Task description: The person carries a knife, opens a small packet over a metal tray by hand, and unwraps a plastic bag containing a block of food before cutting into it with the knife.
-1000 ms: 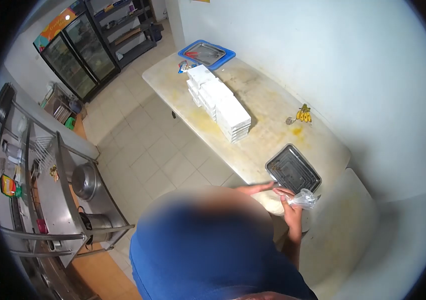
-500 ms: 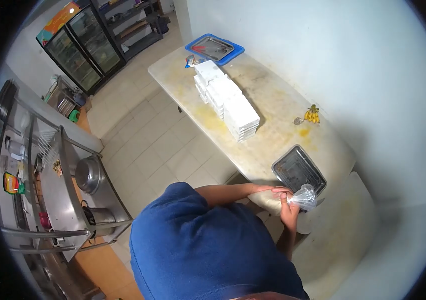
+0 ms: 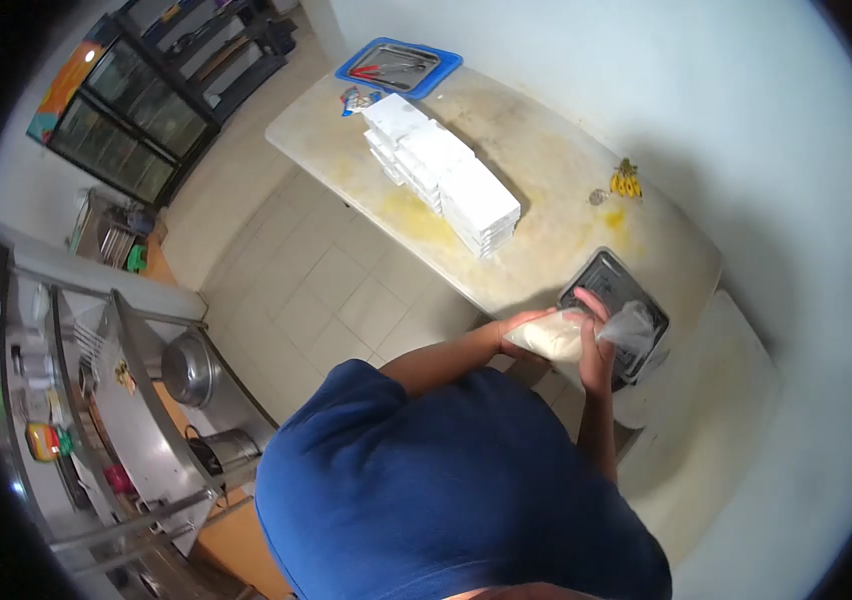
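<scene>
My left hand is under the near end of a clear plastic bag of pale, cream-coloured filling, its fingers partly hidden by it. At the bag's other end, my right hand closes round the gathered neck, with a finger extended. The loose clear top of the bag sticks out beyond that hand, over a dark rectangular baking tray on the table. The bag and my right hand cover part of the tray.
White boxes stand stacked along the table. Small bananas lie near the wall. A blue tray holding a metal tray with red-handled tools is at the far end. Steel shelving with a large pot stands left.
The bag's filled body now shows between my hands; before, mostly its clear top was visible. My hands have moved up the view and farther over the tray. The camera view has shifted.
</scene>
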`<action>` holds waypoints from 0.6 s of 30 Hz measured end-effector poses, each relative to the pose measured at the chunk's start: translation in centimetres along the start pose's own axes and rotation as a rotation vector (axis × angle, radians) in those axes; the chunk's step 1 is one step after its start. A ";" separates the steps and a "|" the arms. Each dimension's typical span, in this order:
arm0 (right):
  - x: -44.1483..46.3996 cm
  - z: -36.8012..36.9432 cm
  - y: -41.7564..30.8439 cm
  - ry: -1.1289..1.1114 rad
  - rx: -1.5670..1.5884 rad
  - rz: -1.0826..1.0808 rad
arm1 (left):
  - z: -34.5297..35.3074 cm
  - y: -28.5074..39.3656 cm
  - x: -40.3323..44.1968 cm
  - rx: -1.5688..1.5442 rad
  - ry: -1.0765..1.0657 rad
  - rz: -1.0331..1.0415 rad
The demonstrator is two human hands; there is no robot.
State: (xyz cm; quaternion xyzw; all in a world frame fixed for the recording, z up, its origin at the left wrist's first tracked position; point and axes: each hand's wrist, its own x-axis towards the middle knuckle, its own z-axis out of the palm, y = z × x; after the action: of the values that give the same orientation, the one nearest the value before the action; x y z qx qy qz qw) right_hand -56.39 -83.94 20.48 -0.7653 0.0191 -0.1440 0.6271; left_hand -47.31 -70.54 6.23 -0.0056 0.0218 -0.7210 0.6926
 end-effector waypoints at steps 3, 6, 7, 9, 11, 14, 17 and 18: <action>0.9 1.6 0.1 0.048 0.227 0.247 | -3.1 2.0 -1.3 0.322 -0.100 0.090; 1.9 2.0 1.4 0.041 -0.105 0.137 | -4.8 2.8 -2.6 0.376 0.295 0.178; 2.0 2.4 1.9 0.108 -0.150 0.161 | -4.0 3.2 -3.0 0.402 0.265 0.189; 2.3 2.6 2.1 0.106 -0.142 0.219 | -3.6 4.3 -3.3 0.404 0.195 0.195; 2.2 2.5 3.3 0.140 0.079 0.462 | -3.5 4.8 -3.2 0.400 0.293 0.197; 1.3 2.3 5.0 0.198 0.209 0.554 | -2.1 5.3 -2.3 0.471 0.267 0.219; 1.1 2.2 3.7 0.255 0.211 0.589 | -1.3 5.8 -2.0 0.531 0.178 0.210; 1.2 2.1 3.3 0.272 0.208 0.614 | -1.1 6.1 -1.7 0.534 0.175 0.204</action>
State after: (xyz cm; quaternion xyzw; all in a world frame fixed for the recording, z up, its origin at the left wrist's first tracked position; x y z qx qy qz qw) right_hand -54.27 -82.89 17.21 -0.6297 0.3170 -0.0505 0.7075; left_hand -41.23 -69.06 4.91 0.2410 -0.1085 -0.6255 0.7341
